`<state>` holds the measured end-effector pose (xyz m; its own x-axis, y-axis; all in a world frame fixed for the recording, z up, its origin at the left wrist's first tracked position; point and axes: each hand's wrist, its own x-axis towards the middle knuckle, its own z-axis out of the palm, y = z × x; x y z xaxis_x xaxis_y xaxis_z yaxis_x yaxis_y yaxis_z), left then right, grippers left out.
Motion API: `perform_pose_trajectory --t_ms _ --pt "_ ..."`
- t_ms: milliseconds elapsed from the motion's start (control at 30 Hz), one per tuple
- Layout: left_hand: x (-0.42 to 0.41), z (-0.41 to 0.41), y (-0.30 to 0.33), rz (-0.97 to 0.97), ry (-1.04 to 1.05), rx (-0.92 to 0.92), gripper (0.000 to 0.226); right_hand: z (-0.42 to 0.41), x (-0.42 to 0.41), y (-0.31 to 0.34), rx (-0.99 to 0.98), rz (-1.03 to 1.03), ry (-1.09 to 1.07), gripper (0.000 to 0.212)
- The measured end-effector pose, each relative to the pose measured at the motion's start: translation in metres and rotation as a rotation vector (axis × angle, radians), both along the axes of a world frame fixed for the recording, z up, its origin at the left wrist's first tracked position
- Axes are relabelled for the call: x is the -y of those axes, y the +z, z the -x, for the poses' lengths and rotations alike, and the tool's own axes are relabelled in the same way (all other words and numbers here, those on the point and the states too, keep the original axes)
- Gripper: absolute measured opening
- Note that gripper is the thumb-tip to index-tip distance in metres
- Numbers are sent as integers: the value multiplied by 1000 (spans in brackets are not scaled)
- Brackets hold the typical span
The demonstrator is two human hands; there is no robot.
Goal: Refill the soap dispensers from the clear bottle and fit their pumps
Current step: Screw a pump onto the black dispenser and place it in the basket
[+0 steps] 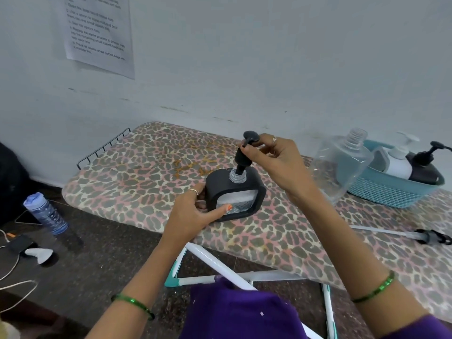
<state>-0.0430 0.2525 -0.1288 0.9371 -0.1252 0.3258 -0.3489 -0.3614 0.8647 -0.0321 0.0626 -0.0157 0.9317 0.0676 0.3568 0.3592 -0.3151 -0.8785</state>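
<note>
Right hand [276,157] – fingertip grip on pump [245,152]

Leopard-print board [151,167] w/ black dispenser [234,194], clear bottle [342,167], basket [391,192], loose pump [415,234].

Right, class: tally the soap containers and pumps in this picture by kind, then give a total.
Black-framed soap dispensers on the board: 1
Dispensers lying in the blue basket: 2, one white, one black
Clear plastic refill bottles: 1
Black pumps held over the open neck: 1
Loose pumps lying on the board: 1
Total: 6
</note>
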Motion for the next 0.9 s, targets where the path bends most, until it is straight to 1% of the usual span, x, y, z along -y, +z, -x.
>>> perform_pose_trajectory --t_ms 67,133,300,400,433,533,567,700,767,833,900 --pt "-1 0 0 -4 -2 -6 46 -1 -1 -10 -6 76 16 7" --pt "-1 -1 1 -5 -5 -15 43 0 -2 -19 -10 157 30 10" --pt "0 0 2 -8 -8 -7 41 2 -2 -26 -19 150 -6 16" --pt "0 0 3 -5 -8 -5 43 5 -2 -22 0 215 8 17" --pt "0 1 3 -7 -9 0 44 6 -2 -20 0 246 26 20" --pt "0 1 4 -14 -5 3 44 6 4 -19 -58 316 79 43" --pt "0 1 5 -14 -5 2 44 5 6 -19 -86 319 98 45" --pt "0 1 5 -7 -1 5 42 4 10 -21 -146 294 204 39" --pt "-1 1 5 2 1 3 43 4 8 -21 -139 278 226 30" --pt "4 -2 9 -14 -14 16 44 5 8 -20 -94 246 130 22" --pt "4 -2 10 -16 -15 19 45 6 -1 -24 -68 202 -4 23"
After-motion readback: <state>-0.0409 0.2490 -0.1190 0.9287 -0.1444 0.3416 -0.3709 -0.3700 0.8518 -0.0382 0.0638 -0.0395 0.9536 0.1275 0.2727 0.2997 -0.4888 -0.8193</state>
